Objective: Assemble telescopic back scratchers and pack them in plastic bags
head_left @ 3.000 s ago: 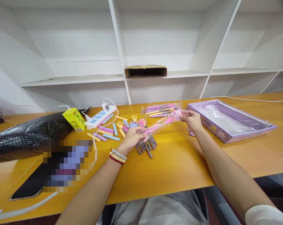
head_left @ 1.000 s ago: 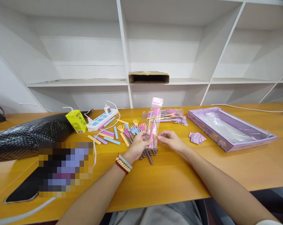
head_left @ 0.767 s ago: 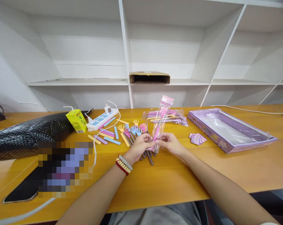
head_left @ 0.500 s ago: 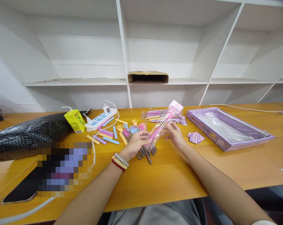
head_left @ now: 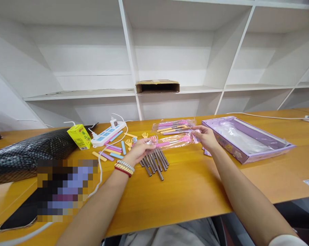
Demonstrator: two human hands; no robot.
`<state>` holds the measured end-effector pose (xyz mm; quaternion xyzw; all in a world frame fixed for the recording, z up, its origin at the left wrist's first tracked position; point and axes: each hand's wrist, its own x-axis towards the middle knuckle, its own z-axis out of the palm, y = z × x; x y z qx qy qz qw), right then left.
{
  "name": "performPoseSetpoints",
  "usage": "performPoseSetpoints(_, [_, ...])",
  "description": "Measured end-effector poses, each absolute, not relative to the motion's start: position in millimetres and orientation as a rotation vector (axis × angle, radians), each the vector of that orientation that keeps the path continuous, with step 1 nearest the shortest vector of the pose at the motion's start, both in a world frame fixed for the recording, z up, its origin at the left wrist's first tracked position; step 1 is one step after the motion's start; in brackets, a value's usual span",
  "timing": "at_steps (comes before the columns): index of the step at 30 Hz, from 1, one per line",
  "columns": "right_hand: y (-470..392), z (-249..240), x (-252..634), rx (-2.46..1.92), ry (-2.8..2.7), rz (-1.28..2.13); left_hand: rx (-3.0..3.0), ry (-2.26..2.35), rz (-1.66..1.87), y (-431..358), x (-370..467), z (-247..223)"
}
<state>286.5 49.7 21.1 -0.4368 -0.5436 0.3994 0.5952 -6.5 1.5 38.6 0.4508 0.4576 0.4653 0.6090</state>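
A clear bag with a pink hand-shaped scratcher (head_left: 170, 141) inside is stretched level between my hands. My left hand (head_left: 141, 149) pinches its left end, and my right hand (head_left: 205, 136) grips the right end. Just behind it lie several bagged scratchers (head_left: 170, 127), pink, yellow and purple. Below the held bag, loose metal rods (head_left: 156, 162) fan out on the table; yellow and pink claw heads (head_left: 145, 135) show behind my left hand. Coloured handle pieces (head_left: 113, 148) are scattered to the left. Small purple cards (head_left: 207, 152) are mostly hidden beneath my right hand.
On the right rests a purple tray box (head_left: 246, 158) with clear plastic inside. At the left are a power strip (head_left: 109, 134), a yellow drink carton (head_left: 79, 137), a black wrapped bundle (head_left: 34, 147), a phone (head_left: 21, 212) and a white cable. Shelves (head_left: 180, 89) hold a cardboard box (head_left: 157, 86).
The held bag has turned from steeply slanted to nearly level. My right hand has moved right and up and now grips its right end. The view has shifted slightly.
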Motion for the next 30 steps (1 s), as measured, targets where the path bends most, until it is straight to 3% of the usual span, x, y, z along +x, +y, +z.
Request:
performPoseSetpoints(3, [76.4,17.5,279.9,-1.123,-1.235,0.785,0.943,1.190,1.372,41.5,5.7,44.1])
performPoseSetpoints(10, [147.0,22.9,291.3,-1.503,-1.355,0.277,0.956,1.437,1.524,152.1,38.4,32.4])
performPoseSetpoints(19, [207.9,44.7,293.4,-1.658,-1.541,0.075,1.369,1.744,1.354,230.8,42.3,22.2])
performPoseSetpoints(24, [233.2,42.8,289.4,-1.715,-2.005,-0.175,1.648,1.859,1.150,243.4,49.9,18.6])
performPoseSetpoints(30, [245.9,26.2,306.0,-1.864,-2.235,-0.047,1.983,1.921,0.778,233.8,55.2,13.7])
